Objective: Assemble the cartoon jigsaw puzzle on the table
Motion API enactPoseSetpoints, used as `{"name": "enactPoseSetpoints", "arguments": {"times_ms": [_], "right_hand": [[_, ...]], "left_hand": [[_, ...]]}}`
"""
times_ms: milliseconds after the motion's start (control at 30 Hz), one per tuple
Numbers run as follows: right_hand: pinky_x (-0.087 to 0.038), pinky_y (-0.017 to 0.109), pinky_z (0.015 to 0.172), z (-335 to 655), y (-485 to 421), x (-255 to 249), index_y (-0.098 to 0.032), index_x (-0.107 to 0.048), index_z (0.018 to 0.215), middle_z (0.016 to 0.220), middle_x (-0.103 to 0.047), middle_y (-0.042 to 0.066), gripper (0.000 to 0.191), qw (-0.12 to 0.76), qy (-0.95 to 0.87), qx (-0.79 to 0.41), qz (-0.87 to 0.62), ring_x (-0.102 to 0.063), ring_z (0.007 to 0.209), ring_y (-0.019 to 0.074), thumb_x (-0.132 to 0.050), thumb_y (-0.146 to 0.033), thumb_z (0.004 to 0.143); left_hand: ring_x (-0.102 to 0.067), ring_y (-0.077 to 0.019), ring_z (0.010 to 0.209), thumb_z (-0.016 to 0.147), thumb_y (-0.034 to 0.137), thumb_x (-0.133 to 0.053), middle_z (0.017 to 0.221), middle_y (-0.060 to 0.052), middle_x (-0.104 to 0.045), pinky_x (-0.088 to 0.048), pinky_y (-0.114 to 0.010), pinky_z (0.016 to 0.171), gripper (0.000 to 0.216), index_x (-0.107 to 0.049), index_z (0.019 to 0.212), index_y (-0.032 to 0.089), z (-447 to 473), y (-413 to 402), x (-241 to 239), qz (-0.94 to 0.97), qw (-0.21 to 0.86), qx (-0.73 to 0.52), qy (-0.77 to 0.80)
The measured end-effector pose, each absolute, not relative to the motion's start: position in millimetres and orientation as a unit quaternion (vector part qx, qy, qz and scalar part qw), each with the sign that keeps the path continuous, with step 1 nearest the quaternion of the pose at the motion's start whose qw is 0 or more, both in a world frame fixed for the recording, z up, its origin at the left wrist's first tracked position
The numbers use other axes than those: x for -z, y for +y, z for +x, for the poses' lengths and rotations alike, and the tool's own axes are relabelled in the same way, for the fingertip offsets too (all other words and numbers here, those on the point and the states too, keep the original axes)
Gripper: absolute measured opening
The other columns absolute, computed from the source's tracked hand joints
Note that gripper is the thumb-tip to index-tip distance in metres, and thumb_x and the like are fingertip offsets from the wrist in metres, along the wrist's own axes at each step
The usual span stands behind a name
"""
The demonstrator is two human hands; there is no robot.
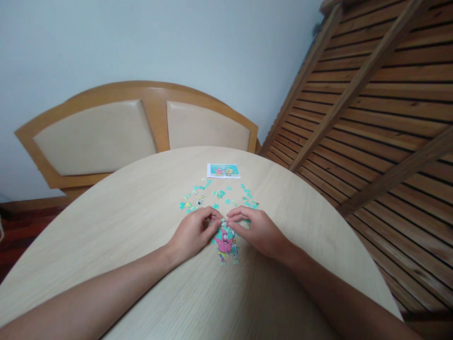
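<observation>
A partly joined jigsaw puzzle [225, 243] with a pink starfish character on teal lies flat on the table before me. My left hand [198, 230] rests at its upper left edge, thumb and fingers drawn together in a pinch. From the other side my right hand [256, 229] reaches to the upper right edge, its thumb and fingertips also close together. Both sets of fingertips nearly meet over a small pale puzzle piece [224, 224] at the top of the joined part. Which fingers grip it is too small to make out.
Loose puzzle pieces [219, 194] lie scattered in an arc beyond my hands. Farther back is a reference picture card [223, 171]. The round wooden table [141, 208] has a padded bench back [95, 134] behind it and a slatted wooden panel [371, 104] on the right.
</observation>
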State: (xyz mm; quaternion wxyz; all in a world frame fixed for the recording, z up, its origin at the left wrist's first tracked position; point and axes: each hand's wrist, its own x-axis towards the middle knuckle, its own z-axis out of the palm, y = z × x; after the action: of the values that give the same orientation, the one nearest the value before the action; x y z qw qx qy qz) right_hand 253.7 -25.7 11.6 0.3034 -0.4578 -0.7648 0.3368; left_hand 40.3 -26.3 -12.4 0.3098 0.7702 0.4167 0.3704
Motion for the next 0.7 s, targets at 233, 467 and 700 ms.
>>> {"name": "enactPoseSetpoints", "arguments": {"times_ms": [233, 467, 700], "right_hand": [[-0.040, 0.049, 0.103, 264, -26, -18, -0.019, -0.064, 0.123, 0.125, -0.067, 0.011, 0.057, 0.171, -0.842, -0.189, -0.476, -0.057, 0.120, 0.0308, -0.081, -0.044, 0.075], [-0.039, 0.043, 0.100, 251, -32, -11, -0.022, -0.061, 0.126, 0.124, -0.067, 0.008, 0.053, 0.186, -0.854, -0.230, -0.427, -0.056, 0.117, 0.0280, -0.077, -0.043, 0.080], [-0.038, 0.043, 0.102, 249, -34, -9, -0.023, -0.059, 0.128, 0.127, -0.066, 0.008, 0.056, 0.203, -0.853, -0.246, -0.412, -0.055, 0.118, 0.0276, -0.078, -0.042, 0.080]], "left_hand": [[-0.063, -0.0163, 0.077, 0.093, 0.028, -0.055, 0.083, -0.004, -0.069, -0.051, -0.028, 0.070, 0.016, -0.066, 0.093, 0.018, 37, -25, 11, 0.779, 0.267, -0.366, 0.434], [-0.064, -0.0194, 0.086, 0.093, 0.025, -0.056, 0.089, -0.004, -0.070, -0.051, -0.032, 0.078, 0.016, -0.070, 0.100, 0.022, 37, -26, 12, 0.806, 0.226, -0.336, 0.431], [-0.064, -0.0209, 0.090, 0.092, 0.022, -0.058, 0.090, -0.004, -0.071, -0.052, -0.033, 0.081, 0.014, -0.071, 0.096, 0.022, 36, -27, 11, 0.821, 0.205, -0.316, 0.429]]}}
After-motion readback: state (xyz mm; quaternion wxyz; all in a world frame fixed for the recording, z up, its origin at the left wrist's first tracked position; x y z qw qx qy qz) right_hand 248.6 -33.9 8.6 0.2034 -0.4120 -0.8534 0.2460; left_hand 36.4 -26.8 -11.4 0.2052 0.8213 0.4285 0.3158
